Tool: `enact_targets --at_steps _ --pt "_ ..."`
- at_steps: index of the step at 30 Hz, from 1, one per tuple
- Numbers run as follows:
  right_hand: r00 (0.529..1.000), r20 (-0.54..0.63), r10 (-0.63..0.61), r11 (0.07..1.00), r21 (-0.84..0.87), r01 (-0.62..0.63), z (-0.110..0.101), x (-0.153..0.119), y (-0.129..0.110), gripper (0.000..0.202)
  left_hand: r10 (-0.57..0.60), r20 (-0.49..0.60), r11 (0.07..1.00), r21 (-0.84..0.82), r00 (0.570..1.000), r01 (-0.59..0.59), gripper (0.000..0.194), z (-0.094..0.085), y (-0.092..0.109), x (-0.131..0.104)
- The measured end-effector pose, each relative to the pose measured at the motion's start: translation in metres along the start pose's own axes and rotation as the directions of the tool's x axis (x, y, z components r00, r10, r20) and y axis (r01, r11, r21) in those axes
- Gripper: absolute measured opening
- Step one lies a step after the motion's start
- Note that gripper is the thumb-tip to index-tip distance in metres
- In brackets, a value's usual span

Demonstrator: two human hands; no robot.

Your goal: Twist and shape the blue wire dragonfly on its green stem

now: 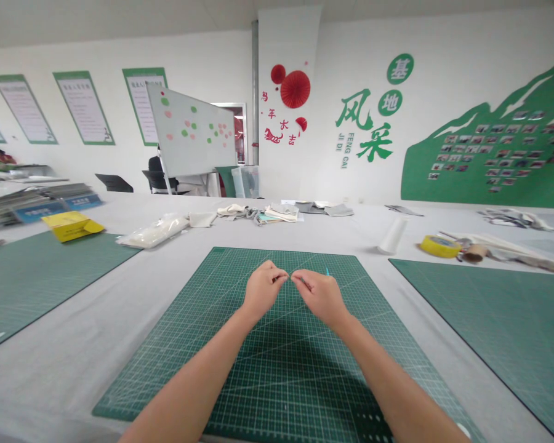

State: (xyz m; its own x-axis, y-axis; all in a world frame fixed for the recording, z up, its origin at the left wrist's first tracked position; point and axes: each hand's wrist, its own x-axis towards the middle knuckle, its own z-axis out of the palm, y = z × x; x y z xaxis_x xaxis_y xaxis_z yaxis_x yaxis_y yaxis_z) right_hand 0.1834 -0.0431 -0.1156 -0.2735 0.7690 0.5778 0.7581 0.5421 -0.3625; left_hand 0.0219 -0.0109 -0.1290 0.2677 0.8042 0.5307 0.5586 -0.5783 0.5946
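Note:
Both hands are raised over a green gridded cutting mat, fingertips almost meeting. My left hand is closed in a pinch, thumb against forefinger. Facing it, my right hand pinches in the same way. Whatever lies between the fingertips is too small to make out. A small bit of blue-green shows just behind the right hand; what it belongs to is hidden.
Green mats lie left and right. Beyond are a plastic-wrapped packet, a yellow card folder, fabric scraps, a white roll and yellow tape. Paper stacks stand far left.

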Motion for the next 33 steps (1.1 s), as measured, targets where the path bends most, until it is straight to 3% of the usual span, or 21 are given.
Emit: enact_targets --at_steps 7,10,14,20,25,29,33 --pt "0.997 -0.062 0.052 0.996 -0.074 -0.057 -0.007 0.003 0.015 0.022 0.168 0.130 0.985 0.016 0.977 -0.172 0.019 -0.004 0.003 0.001" --pt "0.997 -0.021 0.068 0.997 -0.043 -0.069 -0.008 0.004 0.023 0.022 0.213 0.196 0.977 -0.036 0.957 -0.210 0.019 -0.007 0.003 0.003" --pt "0.990 0.098 0.096 0.988 0.109 -0.107 -0.012 0.008 0.034 0.023 0.212 0.271 0.972 -0.153 0.939 -0.175 0.015 -0.013 0.003 0.005" --pt "0.955 0.244 0.169 0.851 0.452 -0.267 -0.016 0.011 0.047 0.027 0.134 0.305 0.899 -0.438 0.943 0.014 0.014 -0.022 0.003 0.007" --pt "0.933 0.270 0.239 0.761 0.545 -0.352 -0.006 0.011 0.045 0.030 -0.007 0.232 0.747 -0.645 0.973 0.159 0.014 -0.019 0.002 0.007" --pt "0.962 0.221 0.163 0.819 0.513 -0.256 0.005 0.010 0.033 0.022 -0.147 0.164 0.649 -0.728 0.975 0.220 0.017 -0.009 -0.003 0.007" --pt "0.972 0.219 0.085 0.924 0.349 -0.160 0.011 0.006 0.014 0.020 -0.257 0.091 0.688 -0.681 0.962 0.248 0.020 0.000 -0.009 0.006"
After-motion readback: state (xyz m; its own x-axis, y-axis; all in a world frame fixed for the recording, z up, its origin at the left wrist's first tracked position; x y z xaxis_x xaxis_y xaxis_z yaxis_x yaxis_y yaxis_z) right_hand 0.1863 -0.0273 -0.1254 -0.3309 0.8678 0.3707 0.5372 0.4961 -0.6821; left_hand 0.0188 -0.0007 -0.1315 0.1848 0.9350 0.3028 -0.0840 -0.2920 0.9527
